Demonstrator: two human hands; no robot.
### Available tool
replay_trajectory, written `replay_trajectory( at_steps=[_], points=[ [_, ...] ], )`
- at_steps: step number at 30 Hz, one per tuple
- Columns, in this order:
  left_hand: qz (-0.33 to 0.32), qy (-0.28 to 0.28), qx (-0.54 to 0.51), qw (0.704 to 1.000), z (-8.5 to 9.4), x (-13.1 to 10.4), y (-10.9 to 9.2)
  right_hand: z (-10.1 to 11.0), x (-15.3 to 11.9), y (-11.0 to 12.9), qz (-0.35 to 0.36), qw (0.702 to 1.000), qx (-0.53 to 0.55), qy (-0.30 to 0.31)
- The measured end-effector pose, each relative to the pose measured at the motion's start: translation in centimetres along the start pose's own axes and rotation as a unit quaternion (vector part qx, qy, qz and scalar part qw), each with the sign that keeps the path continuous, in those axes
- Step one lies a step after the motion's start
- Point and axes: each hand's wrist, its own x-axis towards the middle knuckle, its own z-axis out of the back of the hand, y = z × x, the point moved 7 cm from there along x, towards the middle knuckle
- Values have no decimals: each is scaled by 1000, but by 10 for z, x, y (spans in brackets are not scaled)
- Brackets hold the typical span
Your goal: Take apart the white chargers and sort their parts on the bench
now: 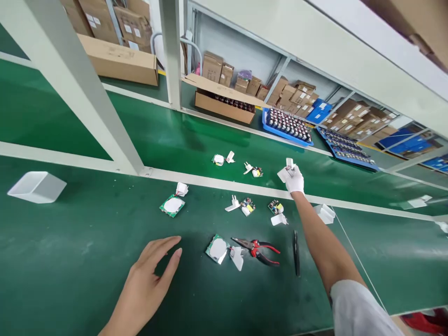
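Observation:
My left hand is bare and hovers over the green table, thumb and fingers apart, holding nothing. To its right lie a circuit board with a white round pad, a white plug piece and red-handled pliers. My right hand, in a white glove, reaches beyond the pale rail, its fingers closed on a white plastic piece. Near it are a board with components and a white plug piece. Black tweezers lie beside my right forearm.
A white housing sits at the left, another beyond my right forearm. More boards with plug pieces lie mid-table. A pale rail and a post cross the table. Blue trays and cartons stand behind.

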Motion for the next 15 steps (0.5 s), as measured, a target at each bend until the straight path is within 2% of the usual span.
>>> replay_trajectory(
  at_steps=[2, 4, 7, 8, 10, 12, 13, 15],
  points=[
    [-17, -5, 21, 1000, 1, 8, -3, 2, 14, -20, -20, 999, -46, -6],
    [-47, 19, 54, 997, -1, 21, -8, 7, 19, -30, -24, 996, -88, -17],
    [-123, 39, 127, 983, -8, 51, -24, 17, 20, -26, 5, 988, -142, -53],
    [-157, 40, 157, 974, -14, 64, -33, 15, 20, -20, 35, 986, -159, -42],
    [-216, 69, 223, 948, -37, 97, -53, -6, 21, -3, 123, 974, -184, 38],
    [-243, 130, 280, 920, -72, 134, -71, -36, 18, 11, 211, 946, -197, 149],
    [-247, 140, 288, 915, -88, 153, -81, -50, 17, 15, 240, 930, -200, 193],
    [-252, 145, 298, 909, -117, 185, -100, -68, 18, 17, 265, 912, -200, 242]
  ],
)
